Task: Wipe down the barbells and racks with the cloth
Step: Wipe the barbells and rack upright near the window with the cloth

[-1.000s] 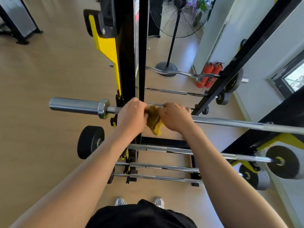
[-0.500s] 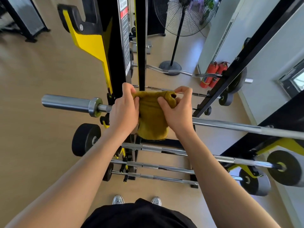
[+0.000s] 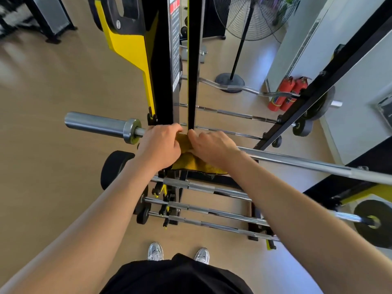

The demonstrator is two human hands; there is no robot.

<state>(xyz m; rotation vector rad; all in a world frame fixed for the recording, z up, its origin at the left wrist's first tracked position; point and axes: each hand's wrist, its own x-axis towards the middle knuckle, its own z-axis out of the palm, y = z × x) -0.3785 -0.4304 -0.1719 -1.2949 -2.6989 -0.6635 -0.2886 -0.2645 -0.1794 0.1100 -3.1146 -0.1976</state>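
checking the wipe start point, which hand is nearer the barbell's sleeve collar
Left. The left hand grips the bar right beside the collar; the right hand sits further along the bar, past the yellow cloth.

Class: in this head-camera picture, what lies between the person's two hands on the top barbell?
In the head view, the yellow cloth lies draped over the barbell between left hand and right hand.

Two hands (image 3: 161,143) (image 3: 212,146), one cloth (image 3: 191,162), two fire extinguishers (image 3: 280,96) (image 3: 293,92), one fan (image 3: 254,15), two shoes (image 3: 155,251) (image 3: 202,255)
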